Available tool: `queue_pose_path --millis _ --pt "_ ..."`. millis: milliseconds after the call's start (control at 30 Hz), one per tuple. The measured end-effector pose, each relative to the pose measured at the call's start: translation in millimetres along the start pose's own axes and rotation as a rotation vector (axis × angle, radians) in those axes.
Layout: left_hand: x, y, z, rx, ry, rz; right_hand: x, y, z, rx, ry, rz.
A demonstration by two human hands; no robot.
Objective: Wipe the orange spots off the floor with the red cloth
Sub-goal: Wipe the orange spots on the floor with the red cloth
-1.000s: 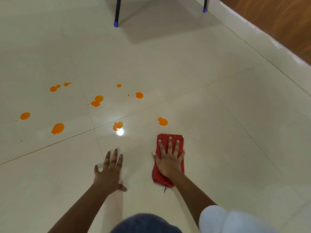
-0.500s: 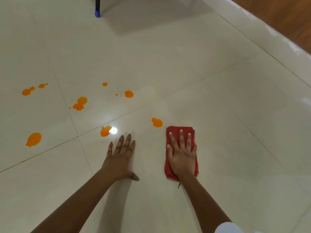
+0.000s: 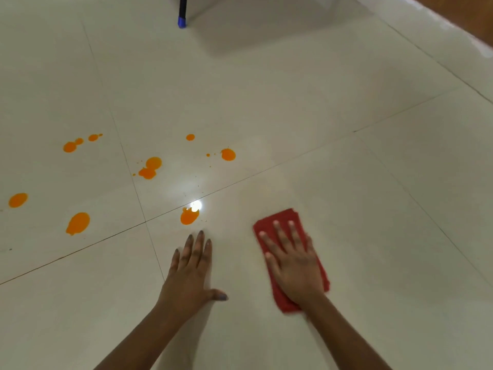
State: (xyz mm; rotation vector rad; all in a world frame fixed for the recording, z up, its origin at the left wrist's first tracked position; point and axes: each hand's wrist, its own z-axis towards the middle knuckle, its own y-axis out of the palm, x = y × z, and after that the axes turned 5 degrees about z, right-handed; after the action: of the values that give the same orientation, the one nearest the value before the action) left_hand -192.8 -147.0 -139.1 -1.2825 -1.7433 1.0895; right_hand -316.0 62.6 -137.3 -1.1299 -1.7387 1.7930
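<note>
A folded red cloth (image 3: 282, 220) lies flat on the pale tiled floor (image 3: 293, 102), and my right hand (image 3: 293, 265) presses down on it with fingers spread. My left hand (image 3: 190, 271) rests flat on the floor to the left of the cloth, holding nothing. Several orange spots lie left of and beyond both hands. The nearest orange spot (image 3: 189, 217) is just past my left fingertips. Farther off are a round spot (image 3: 228, 154), a double blob (image 3: 150, 166), a large spot (image 3: 78, 222) and a spot at the left edge (image 3: 18, 200). A faint smear (image 3: 266, 188) shows beyond the cloth.
A dark furniture leg with a blue foot (image 3: 182, 21) stands at the far top, with its shadow on the tiles. A white skirting and brown wall (image 3: 466, 17) run along the top right. A bright light glare (image 3: 196, 205) sits beside the nearest spot.
The orange spot that lay just left of and beyond the cloth is gone; a faint smear shows about there. My right hand and the cloth now sit angled to the left. My left hand stayed planted.
</note>
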Motion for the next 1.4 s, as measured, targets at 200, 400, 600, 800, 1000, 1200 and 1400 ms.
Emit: queue_pose_path --millis 200,400,600,800,1000,1200,1400 --pt "-1.8 5.0 6.3 0.004 0.016 -0.001 -7.2 -9.6 126.6 -0.043 0.253 -0.008" --pt "-19.2 -3.9 -4.0 -0.009 0.104 -0.204 -56.7 19.8 3.5 -0.010 -0.135 -0.007" --pt "-36.9 6.4 -6.2 0.005 0.120 -0.193 3.4 -4.3 74.0 0.060 0.246 -0.070" --pt "-50.5 0.1 -25.9 0.068 0.006 -0.124 -93.0 26.9 54.3 -0.028 -0.160 -0.067" --pt "-94.0 18.1 -49.9 0.052 -0.097 -0.219 -52.2 17.5 51.0 0.018 -0.102 -0.079" --pt "-88.1 0.9 -52.7 -0.017 -0.147 -0.152 -152.5 33.1 118.4 -0.114 -0.192 -0.054" --pt "-114.7 12.8 -85.5 0.022 -0.194 -0.243 -91.3 29.8 28.4 -0.081 -0.388 -0.076"
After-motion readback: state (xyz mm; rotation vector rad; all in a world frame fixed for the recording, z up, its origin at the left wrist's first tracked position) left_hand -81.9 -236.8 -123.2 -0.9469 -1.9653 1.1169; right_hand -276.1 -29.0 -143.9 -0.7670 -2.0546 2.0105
